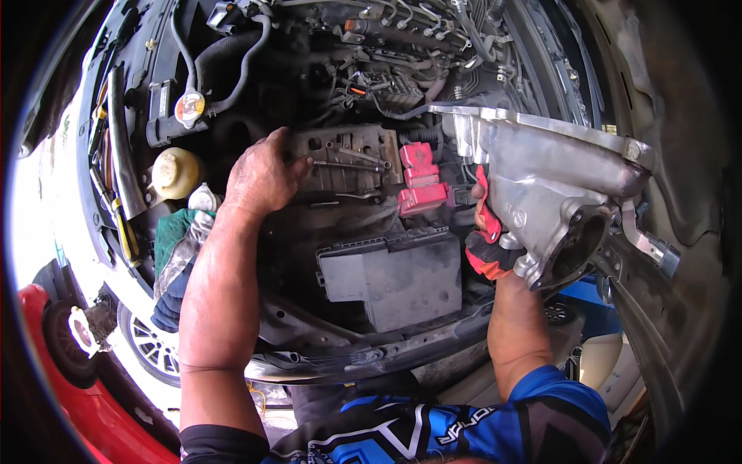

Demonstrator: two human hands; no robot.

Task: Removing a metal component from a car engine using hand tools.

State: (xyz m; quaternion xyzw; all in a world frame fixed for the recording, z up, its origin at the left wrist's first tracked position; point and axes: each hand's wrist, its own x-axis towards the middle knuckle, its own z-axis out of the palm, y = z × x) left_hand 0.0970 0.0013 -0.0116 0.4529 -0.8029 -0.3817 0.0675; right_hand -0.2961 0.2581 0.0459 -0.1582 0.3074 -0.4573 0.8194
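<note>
My bare left hand (267, 174) is at the left edge of the metal battery tray (309, 144). Its thumb stands apart from the index finger, and the other fingertips are hidden. By the thumb tip lies a long, thin metal bar tool (352, 165); a small wrench (355, 155) rests beyond it on the tray. In a red and black glove, my right hand (491, 243) grips a large cast aluminium housing (533, 166) from its left side and underneath. A wide flange faces away, and a round opening faces me. Part of the gloved hand is hidden behind the casting.
Two red terminal covers (422, 201) sit right of the tray. A black fuse box lid (394, 278) lies nearer me. To the left are a yellowish reservoir (175, 173), a radiator cap (189, 107) and rags (171, 247). Hoses and engine parts fill the far side.
</note>
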